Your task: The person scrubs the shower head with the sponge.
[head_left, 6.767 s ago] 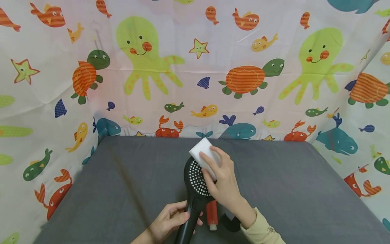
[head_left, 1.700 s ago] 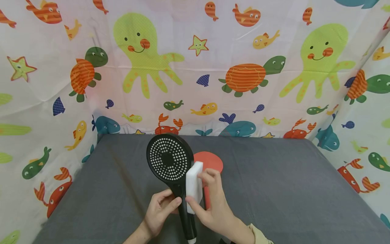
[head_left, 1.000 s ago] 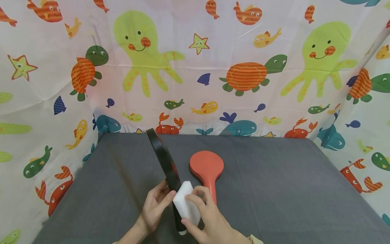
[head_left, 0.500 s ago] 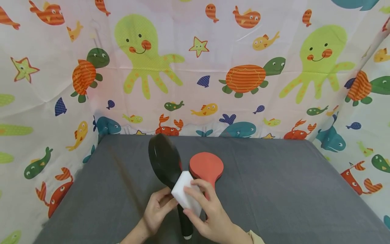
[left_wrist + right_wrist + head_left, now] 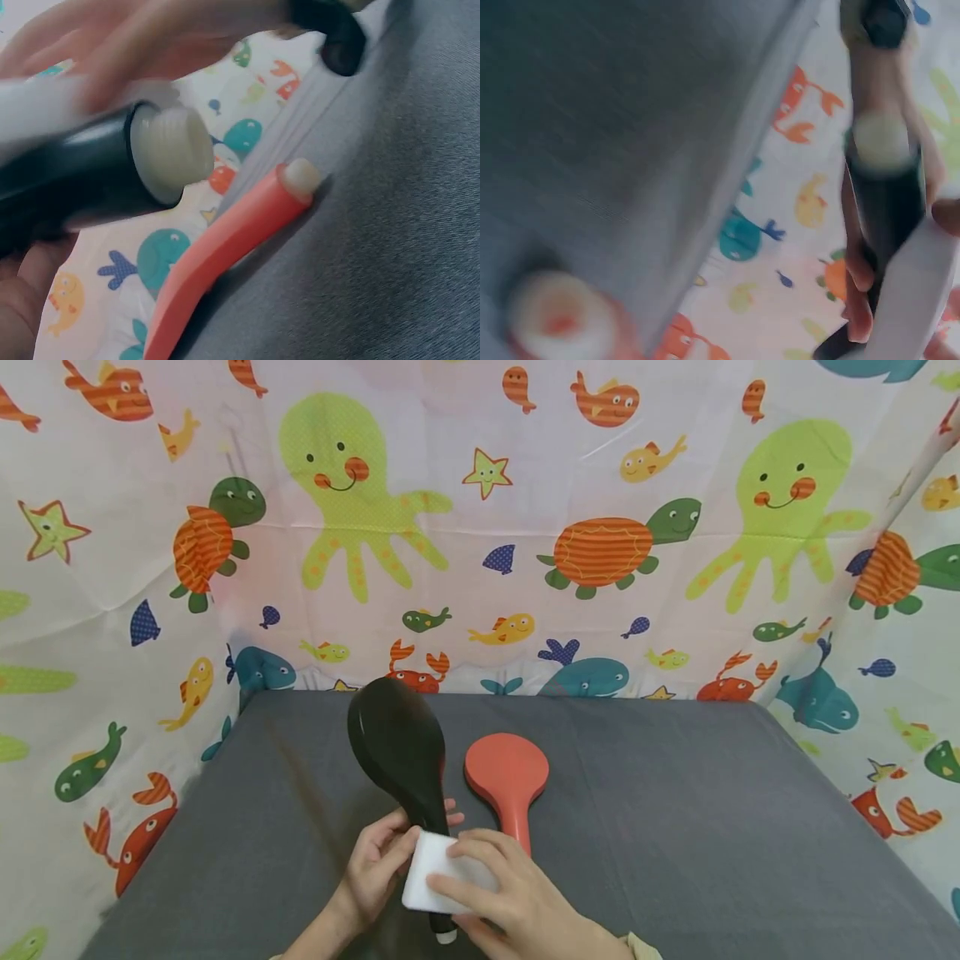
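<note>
A black shower head (image 5: 397,739) is held up over the table, its smooth back facing the head camera. My left hand (image 5: 375,864) grips it around the neck, fingertips showing on the far side. My right hand (image 5: 510,893) holds a white sponge block (image 5: 438,870) between thumb and fingers, laid against the black handle. In the left wrist view the handle's pale threaded end (image 5: 176,146) sticks out past the sponge. A red shower head (image 5: 507,772) lies on the table just right of the black one, its lower handle hidden behind my right hand.
Grey cloth covers the table (image 5: 675,827). A white curtain (image 5: 480,568) printed with sea animals hangs along the back and both sides. The red shower head's pale threaded end (image 5: 301,176) shows in the left wrist view.
The shower head has turned from its dotted face to its smooth back. The sponge has moved from the face down to the handle. Both hands have kept their holds.
</note>
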### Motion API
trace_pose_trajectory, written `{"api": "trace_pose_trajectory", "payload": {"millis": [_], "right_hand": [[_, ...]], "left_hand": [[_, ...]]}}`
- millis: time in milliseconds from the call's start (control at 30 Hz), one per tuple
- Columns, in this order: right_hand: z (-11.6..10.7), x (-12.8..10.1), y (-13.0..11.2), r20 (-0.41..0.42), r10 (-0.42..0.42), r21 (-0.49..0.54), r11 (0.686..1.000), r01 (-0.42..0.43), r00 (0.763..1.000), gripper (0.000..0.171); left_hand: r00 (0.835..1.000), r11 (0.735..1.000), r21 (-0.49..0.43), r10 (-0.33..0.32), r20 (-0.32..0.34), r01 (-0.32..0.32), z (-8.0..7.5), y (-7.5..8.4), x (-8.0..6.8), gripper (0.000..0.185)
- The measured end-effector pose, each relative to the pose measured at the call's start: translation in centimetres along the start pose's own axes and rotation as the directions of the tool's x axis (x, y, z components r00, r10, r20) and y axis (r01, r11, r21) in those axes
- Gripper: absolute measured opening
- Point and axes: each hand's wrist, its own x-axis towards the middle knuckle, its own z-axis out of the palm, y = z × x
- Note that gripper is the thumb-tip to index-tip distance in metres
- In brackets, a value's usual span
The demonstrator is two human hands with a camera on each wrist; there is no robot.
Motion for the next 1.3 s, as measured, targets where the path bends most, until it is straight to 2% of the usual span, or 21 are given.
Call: {"api": "trace_pose_trajectory", "payload": {"millis": [100,233,333,400,500,600,667,767,867,1000,1100,1233,1300], "right_hand": [[-0.4,1.8,0.8,-0.087,0.054,0.0,0.999,-0.054,0.995,0.041],[-0.8,3.3,1.4,-0.15,0.148,0.018,0.989,-0.147,0.978,0.04],[-0.7,3.1,1.2,-0.15,0.119,0.011,0.993,-0.119,0.981,0.039],[-0.4,2.5,0.8,-0.12,0.06,-0.008,0.998,-0.062,0.991,0.038],[0.1,1.4,0.2,-0.04,-0.025,-0.021,0.999,0.025,0.999,0.04],[0.5,0.3,-0.5,0.05,-0.053,-0.003,0.999,0.053,0.997,0.043],[0.6,-0.2,-0.8,0.1,-0.061,0.009,0.998,0.06,0.993,0.044],[0.6,-0.4,-1.0,0.135,-0.075,0.008,0.997,0.075,0.988,0.045],[0.4,-0.1,-0.6,0.094,-0.103,-0.021,0.994,0.105,0.99,0.04],[0.0,1.3,0.2,-0.03,-0.071,-0.027,0.997,0.07,0.997,0.035],[-0.4,2.5,0.9,-0.111,0.043,0.006,0.999,-0.043,0.993,0.038],[-0.8,3.5,1.5,-0.176,0.198,0.05,0.98,-0.192,0.964,0.04],[-0.8,3.5,1.5,-0.185,0.215,0.055,0.977,-0.208,0.959,0.04]], "left_hand": [[0.999,1.0,0.013,-0.003,0.041,0.002,0.5,-0.1,-0.2,0.037],[0.996,0.997,-0.013,-0.069,0.051,0.07,0.9,-0.3,-0.5,0.037],[0.997,0.997,-0.026,-0.076,0.035,0.077,0.9,-0.3,-0.5,0.038],[0.999,0.999,-0.022,-0.044,0.024,0.044,0.7,-0.1,-0.4,0.038],[1.0,0.998,-0.054,-0.03,-0.004,0.03,0.2,0.3,-0.2,0.039],[0.998,0.997,-0.064,-0.047,-0.047,0.044,-0.2,0.9,0.0,0.04],[0.995,0.998,-0.038,-0.057,-0.083,0.054,-0.2,1.1,0.0,0.039],[0.993,0.998,0.002,-0.054,-0.104,0.055,-0.2,1.2,0.1,0.037],[0.997,0.999,0.002,-0.037,-0.064,0.038,-0.1,1.0,0.1,0.036],[0.999,0.999,-0.024,-0.038,-0.003,0.038,-0.1,0.6,-0.2,0.036],[0.998,0.997,-0.038,-0.066,0.021,0.067,0.0,0.5,-0.5,0.035],[0.994,0.995,-0.07,-0.07,0.079,0.076,0.4,0.4,-0.6,0.033],[0.995,0.997,-0.059,-0.052,0.081,0.057,0.6,0.5,-0.5,0.031]]}}
